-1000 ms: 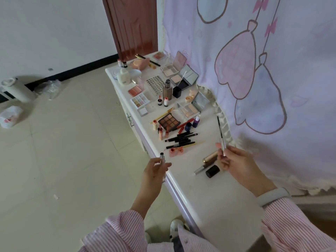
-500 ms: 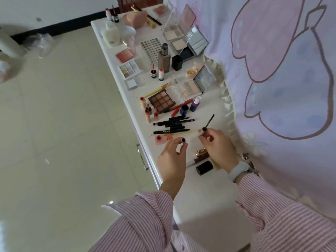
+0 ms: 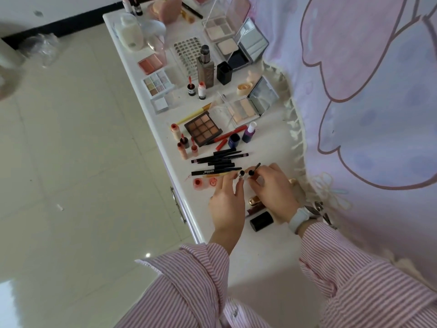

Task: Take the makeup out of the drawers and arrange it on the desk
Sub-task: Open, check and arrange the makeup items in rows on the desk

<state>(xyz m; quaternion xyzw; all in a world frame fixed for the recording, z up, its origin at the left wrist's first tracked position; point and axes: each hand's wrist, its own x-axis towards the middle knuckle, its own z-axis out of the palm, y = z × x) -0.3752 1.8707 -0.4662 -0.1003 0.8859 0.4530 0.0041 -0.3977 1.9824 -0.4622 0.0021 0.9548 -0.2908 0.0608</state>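
My left hand (image 3: 228,204) pinches a small silver tube (image 3: 241,174) with its open end up, above the white desk (image 3: 163,143). Right beside it, my right hand (image 3: 272,190) pinches a thin black wand (image 3: 254,169) whose tip points up and away. Tube and wand are nearly touching. A row of black pencils (image 3: 218,162) lies just beyond my hands. A brown eyeshadow palette (image 3: 203,131), small lip tubes (image 3: 183,142) and open compacts (image 3: 243,108) cover the desk further back.
A black cap (image 3: 261,221) and gold tubes (image 3: 254,201) lie under my right wrist. The drawer handle (image 3: 177,202) shows on the desk's left front. A pink and lilac curtain (image 3: 366,91) hangs along the right. Tiled floor (image 3: 71,162) lies to the left.
Both hands came together over the desk. The left hand with the tube moved from beyond the desk edge to the wand, and the wand tilted down from upright.
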